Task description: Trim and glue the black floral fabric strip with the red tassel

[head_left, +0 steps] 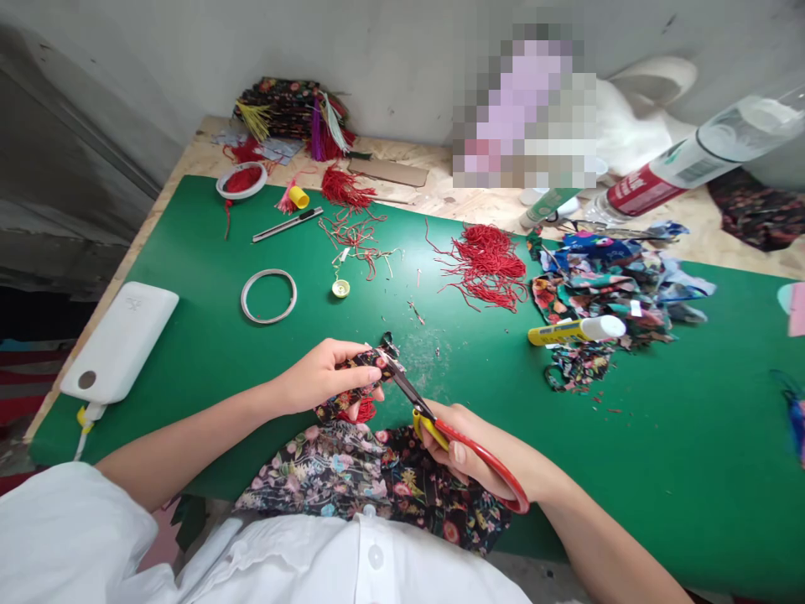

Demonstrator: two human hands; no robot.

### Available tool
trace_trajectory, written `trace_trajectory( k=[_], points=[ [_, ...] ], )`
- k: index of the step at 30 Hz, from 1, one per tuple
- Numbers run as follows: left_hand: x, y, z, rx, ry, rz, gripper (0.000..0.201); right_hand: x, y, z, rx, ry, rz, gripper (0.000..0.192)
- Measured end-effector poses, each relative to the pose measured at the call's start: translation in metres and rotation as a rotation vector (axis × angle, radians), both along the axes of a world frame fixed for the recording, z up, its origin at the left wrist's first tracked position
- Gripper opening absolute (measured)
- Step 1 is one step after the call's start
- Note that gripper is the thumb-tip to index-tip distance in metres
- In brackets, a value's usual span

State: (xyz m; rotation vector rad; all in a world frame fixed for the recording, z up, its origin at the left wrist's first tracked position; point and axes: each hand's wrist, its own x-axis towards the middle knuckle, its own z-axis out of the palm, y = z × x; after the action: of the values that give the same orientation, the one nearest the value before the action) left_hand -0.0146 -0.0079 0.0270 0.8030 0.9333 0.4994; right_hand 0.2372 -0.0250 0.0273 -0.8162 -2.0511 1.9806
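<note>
My left hand [333, 377] pinches a small piece of black floral fabric [360, 377] between thumb and fingers, and red threads [361, 409] hang below it. My right hand [465, 436] grips scissors [478, 457] with red and yellow handles. The scissor blades point up and left, their tips at the edge of the fabric beside my left thumb. Whether the blades are parted is hard to see. Across my lap and the table's front edge lies a larger floral cloth [333, 470].
On the green mat [377, 319] lie a white power bank [122, 340], a ring [268, 296], a utility knife [288, 224], red cords [484, 267], a glue stick [575, 330] and fabric scraps [604, 277]. Farther back are a bottle [692, 168] and stacked floral pieces [283, 109].
</note>
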Motion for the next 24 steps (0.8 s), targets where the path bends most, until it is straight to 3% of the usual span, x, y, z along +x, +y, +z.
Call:
trace_trajectory(
  k=[24],
  points=[
    [-0.002,0.0,-0.002,0.13,0.036,-0.08,0.024,-0.002,0.012,-0.006,0.019,0.052,0.096,0.068]
  ],
)
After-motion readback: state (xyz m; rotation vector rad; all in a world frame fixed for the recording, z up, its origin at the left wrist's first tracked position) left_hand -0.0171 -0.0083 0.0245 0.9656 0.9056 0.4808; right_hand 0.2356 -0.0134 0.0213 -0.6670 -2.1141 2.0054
